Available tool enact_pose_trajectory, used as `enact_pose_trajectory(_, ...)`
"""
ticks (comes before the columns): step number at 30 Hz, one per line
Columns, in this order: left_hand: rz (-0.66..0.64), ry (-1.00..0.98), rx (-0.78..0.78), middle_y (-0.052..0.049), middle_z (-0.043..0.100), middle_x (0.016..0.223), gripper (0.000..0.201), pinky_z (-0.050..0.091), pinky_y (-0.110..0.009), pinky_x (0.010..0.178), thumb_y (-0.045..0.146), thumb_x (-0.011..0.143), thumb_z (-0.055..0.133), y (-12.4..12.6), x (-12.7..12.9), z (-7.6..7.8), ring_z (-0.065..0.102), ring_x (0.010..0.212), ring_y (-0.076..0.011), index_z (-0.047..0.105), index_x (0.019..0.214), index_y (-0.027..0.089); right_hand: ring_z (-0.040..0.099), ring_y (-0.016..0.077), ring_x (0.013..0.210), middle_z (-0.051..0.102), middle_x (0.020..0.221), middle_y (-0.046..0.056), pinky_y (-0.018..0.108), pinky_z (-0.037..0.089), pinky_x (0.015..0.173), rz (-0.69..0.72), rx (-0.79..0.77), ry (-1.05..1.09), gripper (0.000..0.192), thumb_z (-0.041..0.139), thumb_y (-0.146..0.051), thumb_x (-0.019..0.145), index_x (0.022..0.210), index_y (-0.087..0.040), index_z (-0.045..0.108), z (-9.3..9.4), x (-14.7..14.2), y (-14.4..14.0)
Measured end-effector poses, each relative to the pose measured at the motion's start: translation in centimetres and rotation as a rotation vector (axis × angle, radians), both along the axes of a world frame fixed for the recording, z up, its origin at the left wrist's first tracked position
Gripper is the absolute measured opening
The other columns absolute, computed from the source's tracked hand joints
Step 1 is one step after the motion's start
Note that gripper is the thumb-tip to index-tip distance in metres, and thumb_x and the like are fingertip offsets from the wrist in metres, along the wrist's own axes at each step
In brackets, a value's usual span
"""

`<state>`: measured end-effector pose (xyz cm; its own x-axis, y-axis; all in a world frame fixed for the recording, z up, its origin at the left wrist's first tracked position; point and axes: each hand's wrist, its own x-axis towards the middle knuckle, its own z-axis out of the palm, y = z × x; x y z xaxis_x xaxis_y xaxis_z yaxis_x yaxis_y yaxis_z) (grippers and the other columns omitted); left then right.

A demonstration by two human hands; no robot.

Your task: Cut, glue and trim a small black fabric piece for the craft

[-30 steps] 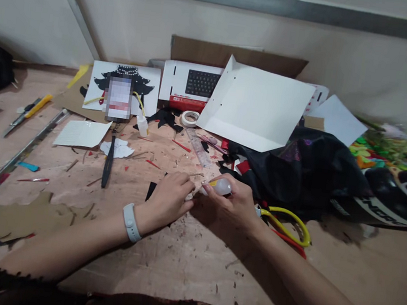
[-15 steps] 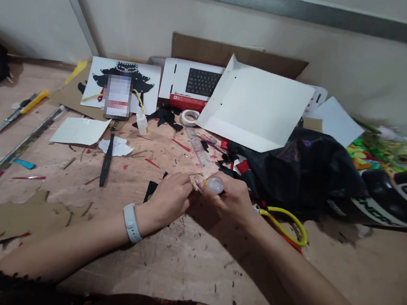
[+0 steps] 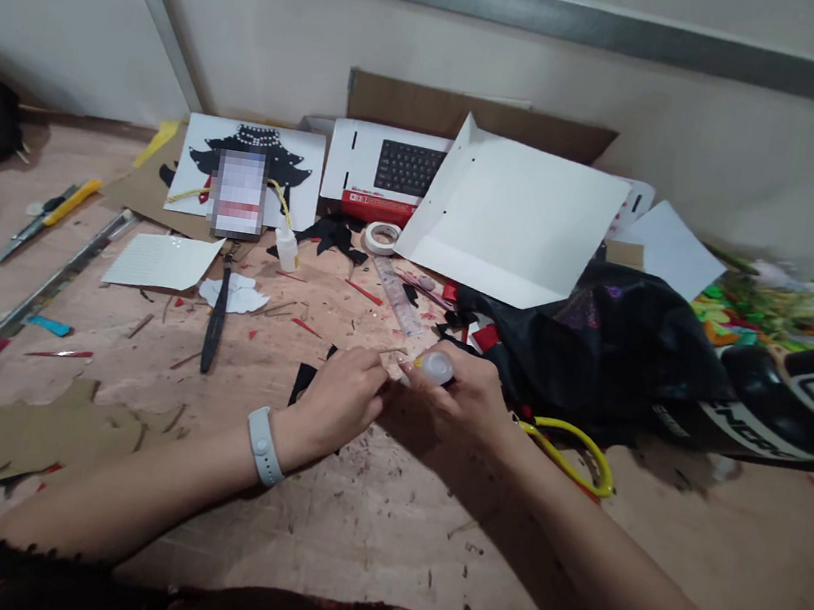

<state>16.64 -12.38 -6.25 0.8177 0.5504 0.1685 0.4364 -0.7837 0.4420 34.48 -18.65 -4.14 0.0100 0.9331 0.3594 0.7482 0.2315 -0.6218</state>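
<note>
My right hand [image 3: 468,394] is closed around a small translucent glue bottle [image 3: 435,368], its base toward me and its tip pointing at my left hand. My left hand [image 3: 348,385], with a pale band [image 3: 266,447] on the wrist, has its fingers pinched together just left of the bottle. Whatever those fingers hold is hidden; a thin brown strip [image 3: 392,350] shows just beyond them. A piece of black material [image 3: 303,381] lies beside and partly under my left hand. Scissors with yellow handles [image 3: 572,454] lie under my right forearm.
Behind my hands are a ruler [image 3: 397,299], a tape roll [image 3: 381,237], another small bottle [image 3: 285,248] and a white sheet [image 3: 515,214] leaning on a keyboard box [image 3: 388,166]. Left lie a cutter knife [image 3: 47,219] and cut cardboard [image 3: 33,429]; right, a black drink bottle [image 3: 779,403].
The glue bottle in my right hand has shifted slightly to the right, a little away from my left fingers. My left hand keeps its pinch in nearly the same place.
</note>
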Motion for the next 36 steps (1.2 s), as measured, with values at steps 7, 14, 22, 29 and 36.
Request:
enact_pose_trajectory(7,-0.004,0.001,-0.018,-0.01,0.067,0.091,0.013,0.051,-0.039,0.081,0.013,0.086,0.056,-0.04,0.06,0.15,0.062,0.089,-0.0247,0.068,0.09,0.013,0.052,0.0129,0.056,0.06,0.063,0.002,0.024,0.038,0.055,0.047,0.014,-0.078,0.027,0.056,-0.036,0.089,0.067,-0.019,0.057,-0.01,0.25,-0.05)
enact_pose_trajectory(14,0.009,0.01,-0.02,-0.01,0.067,0.09,0.011,0.051,-0.038,0.08,0.015,0.086,0.057,-0.08,0.08,0.23,0.062,0.088,-0.0241,0.068,0.087,0.014,0.054,0.0134,0.056,0.06,0.065,0.002,0.024,0.039,0.055,0.078,0.018,-0.09,0.026,0.056,-0.035,0.089,0.07,-0.018,0.058,-0.1,0.27,-0.04)
enact_pose_trajectory(22,-0.001,0.008,-0.016,-0.01,0.066,0.089,0.014,0.05,-0.037,0.078,0.017,0.088,0.055,-0.11,0.0,0.37,0.061,0.086,-0.0237,0.068,0.084,0.014,0.052,0.0124,0.055,0.057,0.062,0.0,0.023,0.038,0.053,0.042,0.039,-0.05,0.023,0.058,-0.031,0.087,0.069,-0.018,0.057,-0.19,0.02,-0.26)
enact_pose_trajectory(29,0.009,0.029,-0.027,-0.01,0.066,0.091,0.014,0.049,-0.036,0.08,0.017,0.089,0.055,-0.11,0.05,0.37,0.061,0.088,-0.0234,0.068,0.086,0.013,0.052,0.012,0.055,0.058,0.064,0.001,0.023,0.039,0.053,0.094,0.083,-0.079,0.024,0.057,-0.033,0.089,0.071,-0.017,0.057,-0.39,0.25,-0.19)
enact_pose_trajectory(36,0.037,0.069,-0.05,-0.009,0.067,0.092,0.013,0.048,-0.034,0.079,0.018,0.088,0.056,-0.14,0.1,0.64,0.061,0.089,-0.023,0.068,0.085,0.014,0.051,0.0115,0.054,0.057,0.062,0.001,0.023,0.038,0.051,0.111,0.097,-0.093,0.026,0.056,-0.035,0.09,0.071,-0.018,0.056,-0.56,-0.15,-0.26)
